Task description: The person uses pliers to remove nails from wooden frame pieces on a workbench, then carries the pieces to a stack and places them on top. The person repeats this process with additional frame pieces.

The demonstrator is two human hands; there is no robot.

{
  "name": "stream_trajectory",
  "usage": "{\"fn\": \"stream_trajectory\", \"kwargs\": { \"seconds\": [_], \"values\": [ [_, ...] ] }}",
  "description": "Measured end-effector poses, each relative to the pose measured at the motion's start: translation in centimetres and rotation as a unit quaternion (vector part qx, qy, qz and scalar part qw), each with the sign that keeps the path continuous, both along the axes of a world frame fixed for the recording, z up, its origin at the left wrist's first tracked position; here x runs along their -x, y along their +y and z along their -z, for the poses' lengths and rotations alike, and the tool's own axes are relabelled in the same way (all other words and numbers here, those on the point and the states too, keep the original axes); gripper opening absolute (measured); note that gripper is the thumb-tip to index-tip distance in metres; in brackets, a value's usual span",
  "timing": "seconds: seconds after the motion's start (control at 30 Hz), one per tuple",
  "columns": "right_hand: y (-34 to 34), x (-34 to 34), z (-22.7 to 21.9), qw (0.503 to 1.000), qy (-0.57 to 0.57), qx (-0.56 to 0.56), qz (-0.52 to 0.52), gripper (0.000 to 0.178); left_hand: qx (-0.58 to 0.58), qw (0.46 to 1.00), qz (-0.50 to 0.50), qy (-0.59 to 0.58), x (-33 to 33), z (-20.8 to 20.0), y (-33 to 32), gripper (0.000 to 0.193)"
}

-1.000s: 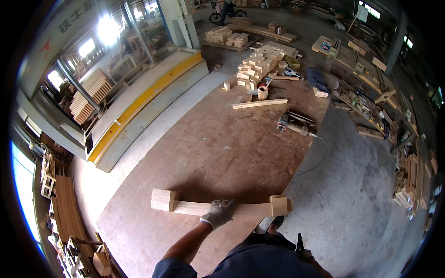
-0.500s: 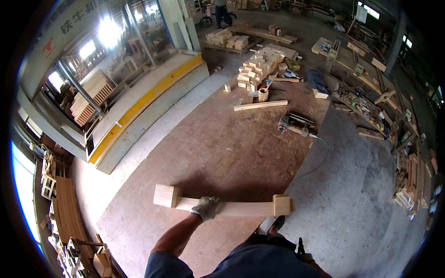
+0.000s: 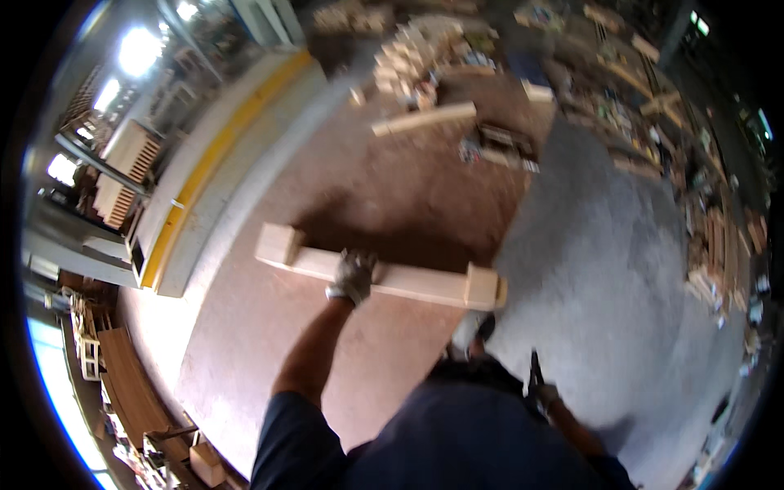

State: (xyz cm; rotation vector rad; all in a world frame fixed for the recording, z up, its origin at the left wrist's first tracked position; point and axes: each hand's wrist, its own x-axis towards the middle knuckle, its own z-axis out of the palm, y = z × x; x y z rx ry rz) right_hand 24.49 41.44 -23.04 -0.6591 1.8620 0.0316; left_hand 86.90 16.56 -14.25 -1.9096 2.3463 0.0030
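Beam (image 3: 418,282) across the head view, slantwise over the brown board (image 3: 253,347)! The left hand (image 3: 353,278), gloved, has its fingers wrapped over it, left of middle, while the right hand (image 3: 545,396) closes round a dark tool (image 3: 535,369). Risk: that off-centre, one-handed hold could let the longer side dip, bringing the right block (image 3: 483,288) onto the foot (image 3: 486,327) close by. Lifted or resting? One cannot tell. Board's edge runs near that block, grey floor (image 3: 604,245) beyond; ahead, room up to the strip (image 3: 425,119).
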Motion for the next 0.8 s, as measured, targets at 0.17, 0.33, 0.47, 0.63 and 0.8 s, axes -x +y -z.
{"fn": "stream_trajectory", "kwargs": {
  "seconds": [0.17,0.33,0.47,0.63,0.8],
  "values": [
    [-4.6,-4.5,-6.4,0.988,-0.065,0.066,0.122,0.047,-0.103,0.993,0.021,0.062,6.1,-6.2,0.1,0.090],
    [-8.5,-5.8,-8.6,0.979,-0.138,0.147,0.040,0.033,-0.133,0.988,0.044,0.062,9.8,-5.6,-0.8,0.092],
    [-11.6,-8.6,-14.6,0.969,-0.135,0.196,-0.071,0.029,-0.122,0.986,0.070,0.089,10.6,-5.0,-1.6,0.084],
    [-12.7,-10.6,-15.1,0.969,-0.179,0.142,-0.092,0.029,-0.128,0.987,0.048,0.081,11.1,-5.3,-1.4,0.089],
    [-13.0,-12.3,-15.8,0.967,-0.183,0.146,-0.099,0.031,-0.138,0.987,0.034,0.078,11.3,-5.5,-1.5,0.086]
  ]
}}
